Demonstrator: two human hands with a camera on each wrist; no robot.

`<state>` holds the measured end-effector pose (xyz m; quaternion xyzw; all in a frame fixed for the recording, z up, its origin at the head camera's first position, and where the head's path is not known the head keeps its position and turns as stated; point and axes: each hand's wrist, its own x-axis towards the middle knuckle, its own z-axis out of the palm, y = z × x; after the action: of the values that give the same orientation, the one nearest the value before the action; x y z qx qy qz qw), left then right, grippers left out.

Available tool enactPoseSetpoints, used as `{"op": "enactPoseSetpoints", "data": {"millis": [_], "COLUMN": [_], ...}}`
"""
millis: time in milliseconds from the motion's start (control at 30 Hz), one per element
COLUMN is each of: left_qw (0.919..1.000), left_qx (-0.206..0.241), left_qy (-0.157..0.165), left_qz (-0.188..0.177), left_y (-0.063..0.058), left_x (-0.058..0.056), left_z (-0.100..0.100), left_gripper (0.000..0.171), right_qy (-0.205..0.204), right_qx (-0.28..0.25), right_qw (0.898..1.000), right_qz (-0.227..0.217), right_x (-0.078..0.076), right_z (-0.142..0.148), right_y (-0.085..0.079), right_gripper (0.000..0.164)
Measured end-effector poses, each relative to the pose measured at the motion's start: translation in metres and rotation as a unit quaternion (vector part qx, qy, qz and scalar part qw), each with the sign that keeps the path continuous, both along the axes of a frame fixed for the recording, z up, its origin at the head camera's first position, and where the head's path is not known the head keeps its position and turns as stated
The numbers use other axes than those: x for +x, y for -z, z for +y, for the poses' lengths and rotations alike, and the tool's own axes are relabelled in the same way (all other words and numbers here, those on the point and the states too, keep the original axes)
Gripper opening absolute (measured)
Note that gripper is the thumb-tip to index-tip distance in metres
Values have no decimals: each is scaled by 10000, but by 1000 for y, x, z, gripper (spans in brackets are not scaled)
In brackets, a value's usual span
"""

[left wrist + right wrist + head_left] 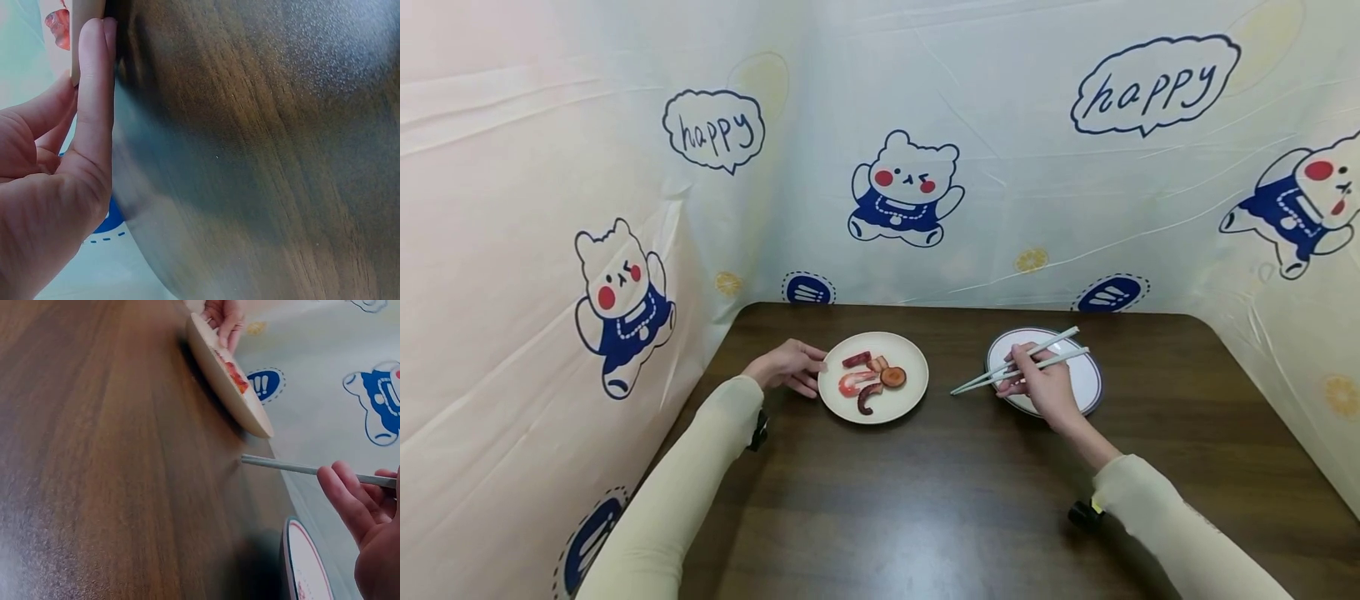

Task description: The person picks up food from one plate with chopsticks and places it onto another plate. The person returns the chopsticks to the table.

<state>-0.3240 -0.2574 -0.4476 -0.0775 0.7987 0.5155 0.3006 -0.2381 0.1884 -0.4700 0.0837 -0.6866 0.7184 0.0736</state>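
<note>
On the left, a cream plate [901,405] carries a pink shrimp-like piece [852,383], a round brown slice [893,377], a dark curled piece [866,402], a dark red strip [856,359] and small pale-brown bits [877,363]. My left hand [786,365] pinches this plate's left rim, thumb above and fingers below, as the left wrist view shows. A pair of pale chopsticks [1063,337] is held in my right hand [1043,385], tips close together, pointing left at the gap between the plates. Beneath that hand lies a white plate [1086,382] with a dark blue rim, partly covered.
Both plates are on a dark brown wooden table [880,500] with rounded far corners. A pale printed cloth [1000,108] with bears and "happy" bubbles encloses its back and sides. Dark wrist devices show at the left cuff [758,432] and right cuff [1086,514].
</note>
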Motion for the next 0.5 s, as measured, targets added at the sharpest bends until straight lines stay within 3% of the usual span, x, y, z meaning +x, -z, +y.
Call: {"op": "enactPoseSetpoints", "data": {"millis": [200,333,433,500], "left_qw": [10000,10000,10000,10000], "left_qx": [56,83,77,85], "left_qy": [-2,16,15,-5], "left_qz": [-19,-17,17,10], "left_y": [4,5,4,3], "left_x": [0,0,-1,-1], "left_z": [-2,-1,-1,0], "left_gripper": [49,49,49,49], "right_qy": [65,-68,-172,-169], "right_qx": [686,1150,1734,2244], "right_qw": [9963,9882,9691,9439], "right_qz": [508,1012,1745,2419], "right_x": [6,8,10,12], "right_z": [-7,-11,-15,-18], "right_y": [0,-1,-3,-4], "right_gripper": [34,25,15,7]}}
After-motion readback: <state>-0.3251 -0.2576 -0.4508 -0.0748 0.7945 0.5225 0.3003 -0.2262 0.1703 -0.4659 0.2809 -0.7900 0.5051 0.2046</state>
